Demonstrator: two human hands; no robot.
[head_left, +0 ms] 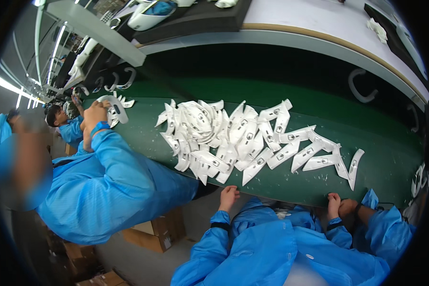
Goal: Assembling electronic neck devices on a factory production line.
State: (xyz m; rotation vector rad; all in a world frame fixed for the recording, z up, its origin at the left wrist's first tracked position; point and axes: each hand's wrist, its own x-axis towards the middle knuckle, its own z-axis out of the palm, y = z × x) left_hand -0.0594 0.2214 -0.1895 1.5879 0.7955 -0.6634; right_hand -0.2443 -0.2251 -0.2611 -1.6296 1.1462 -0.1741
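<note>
My left hand point(229, 198) rests at the near edge of the green work surface point(186, 186), fingers curled in and nothing showing in them. Farther right along that edge, my right hand point(334, 205) is also closed, with no object visible in it. Beyond my hands lies a heap of curved white plastic parts point(245, 136), each with a small dark-outlined mark. The heap is thick at the left and thins out to single pieces on the right. The rightmost white part point(355, 168) stands nearest my right hand.
At the left, a co-worker in blue point(114, 186) holds a white curved handle piece point(117, 109). Another person's hand point(349, 208) is close beside my right hand. A pale shelf point(291, 35) runs above the far side. Cardboard boxes point(162, 233) stand on the floor.
</note>
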